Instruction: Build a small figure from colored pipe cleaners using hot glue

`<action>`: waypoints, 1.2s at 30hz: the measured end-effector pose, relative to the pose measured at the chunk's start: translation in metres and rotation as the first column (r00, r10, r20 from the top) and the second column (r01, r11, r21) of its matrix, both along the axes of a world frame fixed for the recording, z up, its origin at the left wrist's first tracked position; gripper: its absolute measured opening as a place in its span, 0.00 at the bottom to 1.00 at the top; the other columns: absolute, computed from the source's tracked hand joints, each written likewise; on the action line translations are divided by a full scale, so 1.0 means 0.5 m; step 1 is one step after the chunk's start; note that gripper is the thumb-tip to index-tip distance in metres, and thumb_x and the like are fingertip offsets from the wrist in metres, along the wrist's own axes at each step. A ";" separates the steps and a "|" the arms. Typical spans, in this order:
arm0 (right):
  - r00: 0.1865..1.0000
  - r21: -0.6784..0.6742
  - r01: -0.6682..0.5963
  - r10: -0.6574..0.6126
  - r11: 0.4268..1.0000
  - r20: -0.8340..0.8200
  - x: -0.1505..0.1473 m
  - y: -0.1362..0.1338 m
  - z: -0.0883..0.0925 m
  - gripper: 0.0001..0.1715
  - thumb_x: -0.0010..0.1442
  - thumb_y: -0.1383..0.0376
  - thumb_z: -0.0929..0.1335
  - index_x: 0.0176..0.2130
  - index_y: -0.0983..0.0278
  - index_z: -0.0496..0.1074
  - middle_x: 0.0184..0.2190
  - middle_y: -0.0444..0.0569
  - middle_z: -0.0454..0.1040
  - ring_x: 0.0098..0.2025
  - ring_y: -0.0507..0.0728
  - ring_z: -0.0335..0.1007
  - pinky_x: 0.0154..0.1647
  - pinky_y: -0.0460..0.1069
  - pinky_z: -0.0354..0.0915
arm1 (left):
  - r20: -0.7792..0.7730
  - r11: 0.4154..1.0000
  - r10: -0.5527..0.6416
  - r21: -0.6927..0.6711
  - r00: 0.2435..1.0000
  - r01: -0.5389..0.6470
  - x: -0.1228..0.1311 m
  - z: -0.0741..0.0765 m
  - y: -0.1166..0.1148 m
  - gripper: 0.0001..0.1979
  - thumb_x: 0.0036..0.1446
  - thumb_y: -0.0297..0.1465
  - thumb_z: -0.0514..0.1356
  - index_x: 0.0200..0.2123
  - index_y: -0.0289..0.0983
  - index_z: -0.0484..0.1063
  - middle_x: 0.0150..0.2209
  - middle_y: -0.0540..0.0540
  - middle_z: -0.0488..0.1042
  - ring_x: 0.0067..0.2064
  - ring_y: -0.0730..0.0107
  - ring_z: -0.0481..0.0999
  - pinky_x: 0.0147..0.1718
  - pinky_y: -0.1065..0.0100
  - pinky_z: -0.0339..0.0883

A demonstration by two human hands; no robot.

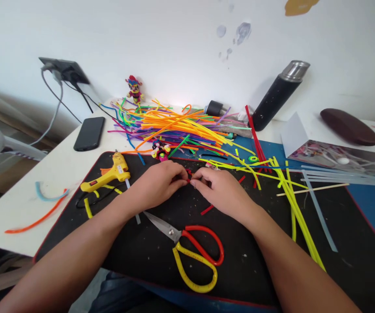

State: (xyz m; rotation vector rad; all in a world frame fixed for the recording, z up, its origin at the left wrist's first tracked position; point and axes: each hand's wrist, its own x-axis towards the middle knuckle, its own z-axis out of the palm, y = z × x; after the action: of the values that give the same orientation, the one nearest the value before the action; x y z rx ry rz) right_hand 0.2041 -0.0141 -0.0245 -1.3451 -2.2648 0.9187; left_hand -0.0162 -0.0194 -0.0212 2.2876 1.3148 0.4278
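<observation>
My left hand (161, 181) and my right hand (222, 189) meet fingertip to fingertip over the black mat (135, 256). Both are closed in a pinch on a small red pipe cleaner piece (189, 174), mostly hidden by the fingers. Just behind my left hand stands a small pipe cleaner figure (160, 150) in pink, yellow and blue. Scissors (172, 232) with one red and one yellow handle lie slightly spread in front of the hands. A yellow glue gun (111, 174) rests left of my left hand, a pale glue stick at its nozzle.
Many coloured pipe cleaners (174, 124) are heaped along the wall. Yellow ones (296, 213) and clear sticks (321, 213) lie on the right. A dark flask (277, 98) leans there, beside a box (337, 148). A phone (89, 133) and a second figure (135, 90) are at left.
</observation>
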 end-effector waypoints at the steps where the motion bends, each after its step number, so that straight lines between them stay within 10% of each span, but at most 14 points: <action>1: 0.999 -0.002 0.004 -0.004 1.000 -0.035 0.000 0.000 0.000 0.06 0.70 0.63 0.70 0.40 0.59 0.79 0.31 0.44 0.80 0.29 0.54 0.71 0.32 0.49 0.58 | 0.041 0.999 0.047 -0.029 0.998 -0.046 0.000 0.005 -0.001 0.05 0.66 0.30 0.61 0.40 0.39 0.78 0.38 0.47 0.81 0.39 0.63 0.78 0.39 0.65 0.68; 36: 0.926 -0.136 0.127 -0.166 0.983 -0.339 -0.009 -0.008 -0.004 0.09 0.69 0.60 0.68 0.39 0.62 0.76 0.21 0.41 0.72 0.22 0.52 0.65 0.25 0.47 0.60 | 0.380 0.939 0.167 -0.342 0.910 -0.030 0.002 0.007 -0.004 0.07 0.62 0.35 0.65 0.41 0.39 0.76 0.34 0.52 0.78 0.35 0.69 0.76 0.36 0.68 0.68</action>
State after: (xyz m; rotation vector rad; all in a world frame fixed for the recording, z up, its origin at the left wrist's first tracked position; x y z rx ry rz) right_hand 0.1994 -0.0179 -0.0266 -1.2595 -1.8436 1.1444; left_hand -0.0151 -0.0215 -0.0176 1.7447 1.1884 0.6260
